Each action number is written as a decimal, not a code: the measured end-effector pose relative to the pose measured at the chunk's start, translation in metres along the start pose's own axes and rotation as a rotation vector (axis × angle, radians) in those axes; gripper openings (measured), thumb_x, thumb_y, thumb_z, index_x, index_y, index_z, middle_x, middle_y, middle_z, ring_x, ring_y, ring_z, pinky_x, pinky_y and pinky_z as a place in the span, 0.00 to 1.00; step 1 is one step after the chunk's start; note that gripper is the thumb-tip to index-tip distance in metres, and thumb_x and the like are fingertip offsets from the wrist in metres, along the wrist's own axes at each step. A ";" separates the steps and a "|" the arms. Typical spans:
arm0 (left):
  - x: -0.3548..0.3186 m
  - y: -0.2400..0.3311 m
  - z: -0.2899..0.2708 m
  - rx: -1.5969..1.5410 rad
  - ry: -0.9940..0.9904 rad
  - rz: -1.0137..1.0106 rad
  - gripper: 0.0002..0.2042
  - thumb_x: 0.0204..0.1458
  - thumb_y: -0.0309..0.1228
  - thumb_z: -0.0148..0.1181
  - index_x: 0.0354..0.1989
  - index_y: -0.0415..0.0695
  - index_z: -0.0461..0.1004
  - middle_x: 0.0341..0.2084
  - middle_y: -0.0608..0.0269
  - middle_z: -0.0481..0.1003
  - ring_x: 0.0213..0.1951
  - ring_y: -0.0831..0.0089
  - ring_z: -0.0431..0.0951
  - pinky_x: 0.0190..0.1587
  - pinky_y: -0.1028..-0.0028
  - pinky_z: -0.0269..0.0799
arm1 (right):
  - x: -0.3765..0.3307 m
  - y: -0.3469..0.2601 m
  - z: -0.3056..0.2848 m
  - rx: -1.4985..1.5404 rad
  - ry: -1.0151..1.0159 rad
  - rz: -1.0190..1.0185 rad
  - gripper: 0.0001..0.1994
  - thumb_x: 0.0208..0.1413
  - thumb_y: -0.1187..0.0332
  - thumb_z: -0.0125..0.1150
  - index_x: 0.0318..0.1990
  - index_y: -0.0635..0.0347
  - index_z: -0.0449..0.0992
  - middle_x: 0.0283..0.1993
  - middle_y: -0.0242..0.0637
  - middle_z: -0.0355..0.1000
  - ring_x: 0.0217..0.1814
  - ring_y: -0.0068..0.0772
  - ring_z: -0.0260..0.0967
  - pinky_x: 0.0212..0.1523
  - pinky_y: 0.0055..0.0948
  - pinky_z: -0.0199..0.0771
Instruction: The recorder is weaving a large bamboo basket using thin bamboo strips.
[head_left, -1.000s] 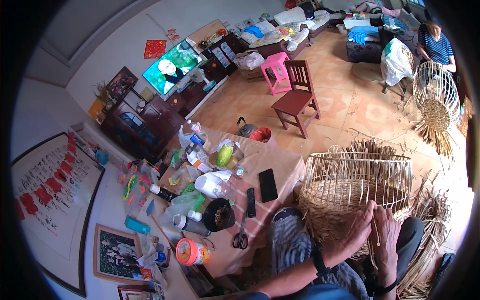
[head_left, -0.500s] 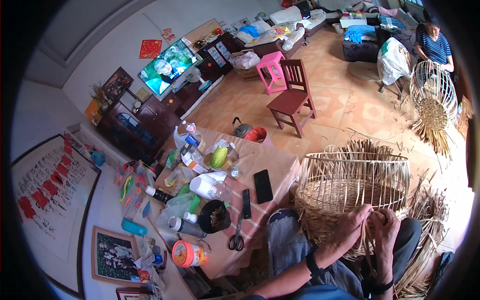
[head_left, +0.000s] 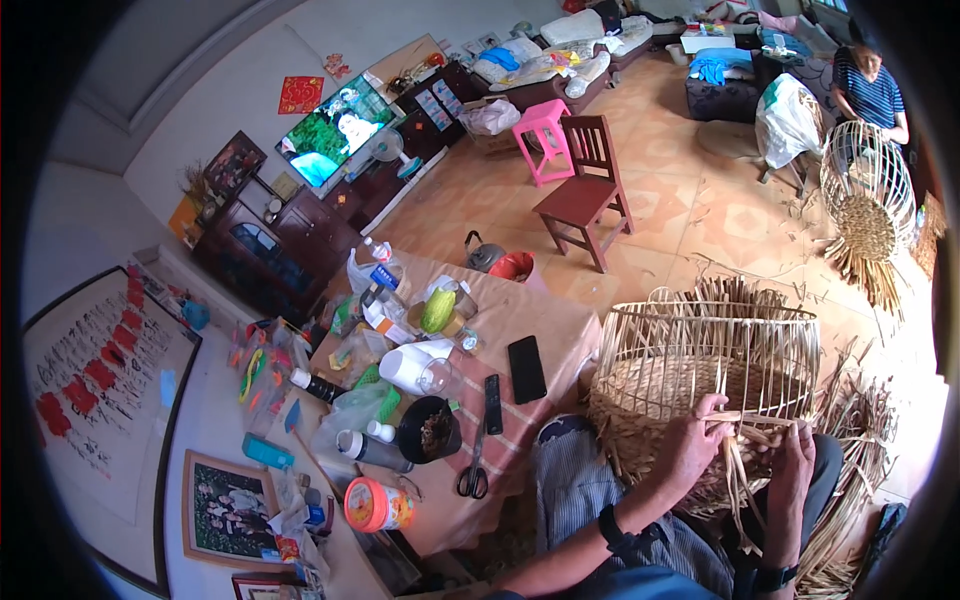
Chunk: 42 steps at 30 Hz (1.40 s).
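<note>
A large half-woven basket point(head_left: 632, 432) stands in front of my knees, its lower wall of plaited straw and its upper part a bare frame of pale ribs and a round rim. At its near side my left hand point(head_left: 690, 448) pinches a straw strand point(head_left: 752, 416) against the ribs. My right hand point(head_left: 793, 462) is closed on the other end of that strand, so it stretches nearly level between the two hands. Loose straw ends point(head_left: 736, 475) hang down between my hands. Part of the basket's near wall is hidden by my hands and forearms.
Bundles of dry straw point(head_left: 855, 450) lie right of the basket. On the table point(head_left: 575, 320) at left are scissors point(head_left: 472, 482), a phone point(head_left: 527, 370), a remote point(head_left: 492, 405), a black bowl point(head_left: 415, 440) and bottles. A chair point(head_left: 580, 200) stands beyond; a co-worker point(head_left: 868, 90) handles another basket point(head_left: 868, 190).
My hands, close together before, have moved apart, the right one to the right, and a strand now stretches between them. The basket has hardly moved.
</note>
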<state>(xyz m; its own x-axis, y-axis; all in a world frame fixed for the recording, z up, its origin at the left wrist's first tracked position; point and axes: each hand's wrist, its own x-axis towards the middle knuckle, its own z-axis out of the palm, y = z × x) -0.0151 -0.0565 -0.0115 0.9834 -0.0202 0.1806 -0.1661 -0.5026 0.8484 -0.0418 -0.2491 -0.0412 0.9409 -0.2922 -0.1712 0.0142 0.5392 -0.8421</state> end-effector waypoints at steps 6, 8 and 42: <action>0.004 0.005 -0.001 0.061 0.025 0.143 0.11 0.61 0.30 0.65 0.50 0.47 0.75 0.33 0.53 0.84 0.31 0.56 0.86 0.29 0.64 0.79 | -0.011 -0.024 0.024 -1.081 -0.324 -0.334 0.10 0.55 0.74 0.71 0.36 0.66 0.72 0.28 0.44 0.77 0.28 0.31 0.75 0.28 0.36 0.72; 0.005 0.011 0.002 0.098 -0.005 0.151 0.10 0.61 0.31 0.65 0.49 0.48 0.74 0.33 0.53 0.84 0.32 0.55 0.86 0.31 0.63 0.80 | -0.003 -0.023 0.019 -1.228 -0.341 -0.313 0.08 0.59 0.72 0.68 0.37 0.64 0.73 0.26 0.39 0.76 0.25 0.27 0.71 0.26 0.33 0.70; 0.006 0.021 0.002 0.168 -0.009 0.018 0.20 0.61 0.27 0.62 0.62 0.45 0.70 0.25 0.48 0.80 0.27 0.55 0.81 0.32 0.60 0.75 | 0.002 -0.035 0.037 -1.121 -0.407 -0.570 0.08 0.62 0.72 0.63 0.46 0.62 0.81 0.34 0.47 0.80 0.32 0.45 0.79 0.33 0.38 0.77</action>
<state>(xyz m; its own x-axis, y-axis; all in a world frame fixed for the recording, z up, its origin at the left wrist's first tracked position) -0.0119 -0.0692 0.0061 0.9811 -0.0380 0.1896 -0.1697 -0.6394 0.7499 -0.0280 -0.2389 0.0069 0.9330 0.1042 0.3445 0.3386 -0.5787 -0.7419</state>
